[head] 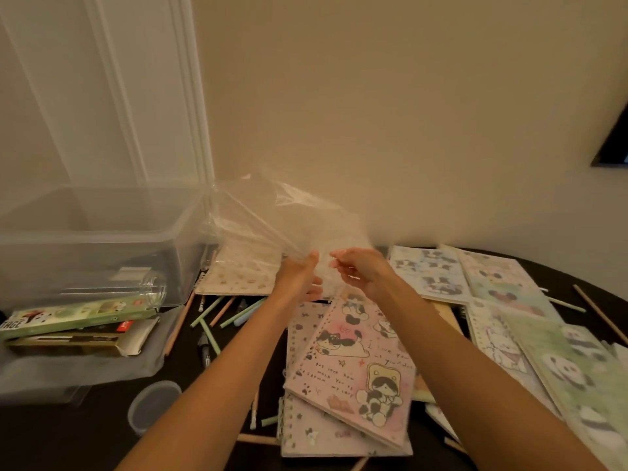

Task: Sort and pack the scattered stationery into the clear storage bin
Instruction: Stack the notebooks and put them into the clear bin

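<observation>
Plastic wrap [268, 212] between both hands' fingers [312, 259]

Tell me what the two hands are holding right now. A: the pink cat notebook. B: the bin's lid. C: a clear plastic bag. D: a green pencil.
C: the left hand and right hand both pinch the crumpled clear plastic bag, raised above the notebooks.

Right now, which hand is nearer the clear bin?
Left. The left hand, pinching a bag, is just right of the bin; the right hand is farther right.
</observation>
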`<state>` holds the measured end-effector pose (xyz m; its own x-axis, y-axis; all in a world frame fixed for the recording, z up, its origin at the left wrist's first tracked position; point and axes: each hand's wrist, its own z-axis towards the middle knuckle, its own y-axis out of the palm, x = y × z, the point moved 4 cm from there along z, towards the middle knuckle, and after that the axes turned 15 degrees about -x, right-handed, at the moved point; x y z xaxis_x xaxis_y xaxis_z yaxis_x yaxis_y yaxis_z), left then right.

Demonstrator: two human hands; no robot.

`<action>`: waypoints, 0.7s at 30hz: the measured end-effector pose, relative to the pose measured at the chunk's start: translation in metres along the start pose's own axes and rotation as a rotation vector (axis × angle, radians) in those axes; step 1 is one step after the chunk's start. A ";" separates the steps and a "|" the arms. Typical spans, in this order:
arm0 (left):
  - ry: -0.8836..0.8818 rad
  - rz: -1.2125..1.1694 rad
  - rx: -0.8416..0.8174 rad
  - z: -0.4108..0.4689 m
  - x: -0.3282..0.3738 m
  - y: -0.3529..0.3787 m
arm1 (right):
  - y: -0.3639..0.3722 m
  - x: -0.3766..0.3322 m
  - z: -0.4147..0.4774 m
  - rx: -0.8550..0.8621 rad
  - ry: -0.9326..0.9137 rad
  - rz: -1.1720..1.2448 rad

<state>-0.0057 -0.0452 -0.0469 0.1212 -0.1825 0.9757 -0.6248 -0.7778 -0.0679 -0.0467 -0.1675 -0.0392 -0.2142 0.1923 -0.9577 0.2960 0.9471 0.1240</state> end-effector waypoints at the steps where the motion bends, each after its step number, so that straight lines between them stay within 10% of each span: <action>1: 0.005 -0.015 0.004 -0.004 0.003 0.002 | -0.001 -0.001 -0.007 0.001 -0.034 0.020; 11: 0.101 -0.025 0.102 -0.043 -0.008 0.006 | -0.018 0.015 -0.086 0.020 -0.095 -0.096; 17: 0.106 0.067 0.318 -0.062 -0.033 -0.030 | -0.053 0.026 -0.119 0.467 -0.311 -0.056; 21: 0.183 0.532 0.456 -0.082 -0.029 -0.033 | -0.083 0.048 -0.122 0.707 -0.157 -0.108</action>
<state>-0.0522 0.0353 -0.0559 -0.2659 -0.5337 0.8028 -0.1743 -0.7924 -0.5845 -0.1950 -0.2058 -0.0637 -0.1562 0.0182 -0.9876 0.8223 0.5563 -0.1198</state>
